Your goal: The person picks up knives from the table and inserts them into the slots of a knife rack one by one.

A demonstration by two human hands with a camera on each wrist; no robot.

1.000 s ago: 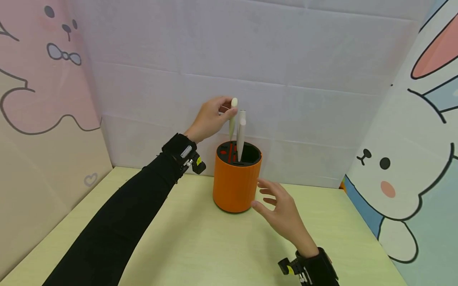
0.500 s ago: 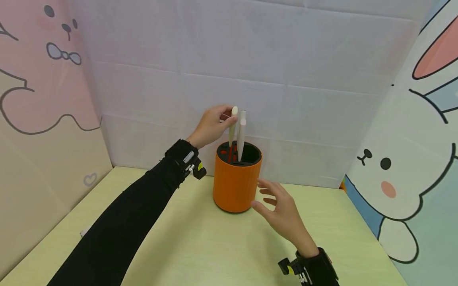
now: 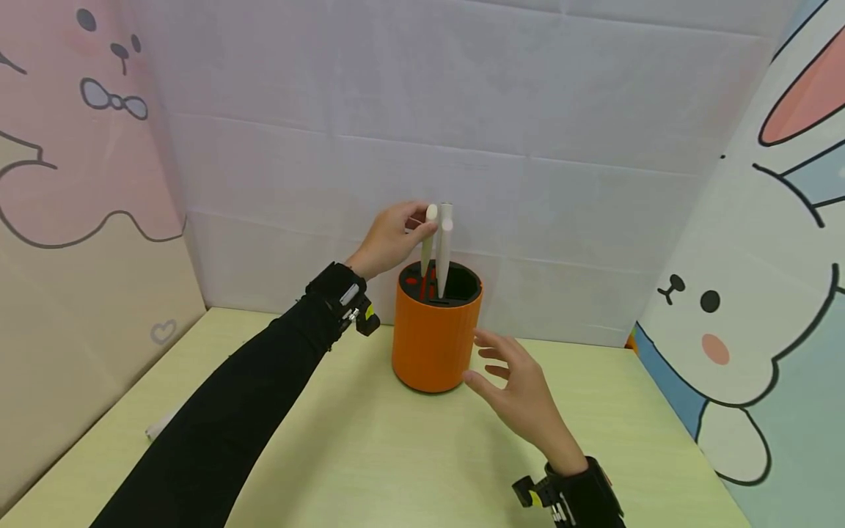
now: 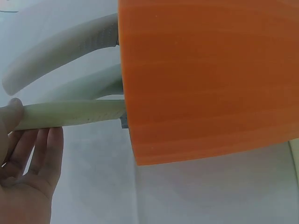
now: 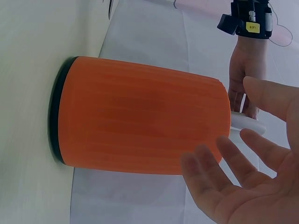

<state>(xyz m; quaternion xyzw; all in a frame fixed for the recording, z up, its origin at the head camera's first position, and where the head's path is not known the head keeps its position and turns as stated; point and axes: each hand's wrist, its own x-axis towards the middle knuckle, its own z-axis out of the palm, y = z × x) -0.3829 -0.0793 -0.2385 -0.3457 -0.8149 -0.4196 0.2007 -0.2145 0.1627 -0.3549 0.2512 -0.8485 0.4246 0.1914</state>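
An orange round knife block [image 3: 432,345] with a black slotted top stands upright on the table. My left hand [image 3: 389,238] pinches the upper end of a pale yellow-green knife handle [image 3: 426,253] between thumb and fingers. In the left wrist view, this knife [image 4: 77,113] meets the block's top edge, and its blade is hidden inside. Two whitish handles [image 3: 444,257] rise from the block just right of it. Beside the block's lower right side, my right hand [image 3: 518,396] holds nothing, its fingers loosely bent and spread from the thumb, close to the orange wall.
A small white object [image 3: 157,428] lies on the table, partly covered by the left sleeve [image 3: 231,411]. Behind the block hangs a white cloth [image 3: 561,220]. Panels with cartoon animals [image 3: 739,352] border the table on both sides.
My left hand has moved down with the knife, whose handle now sits lower at the block. The small white object has come into view beside the left sleeve. My right hand stays in place.
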